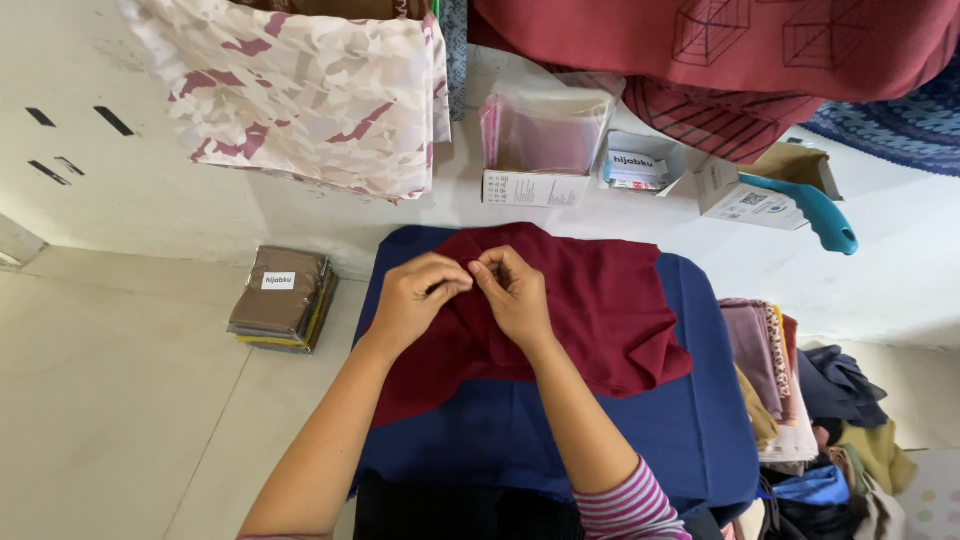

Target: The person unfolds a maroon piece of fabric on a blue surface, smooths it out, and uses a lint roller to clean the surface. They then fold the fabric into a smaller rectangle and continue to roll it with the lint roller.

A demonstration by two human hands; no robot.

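A dark red cloth [600, 300] lies spread over a blue-covered board [690, 420] in front of me. My left hand [415, 297] and my right hand [515, 292] meet near the cloth's far edge, fingertips pinched together on a fold of the red fabric. Both hands rest on the cloth, thumbs and forefingers touching. My right forearm ends in a pink and purple striped sleeve [625, 510].
A stack of packed brown and yellow fabrics [282, 298] lies on the floor at left. Boxes with clear bags [545, 140], a small carton [640, 165] and a blue-handled tool [815, 215] stand along the wall. Folded cloths [775, 370] pile up at right. Patterned fabrics hang above.
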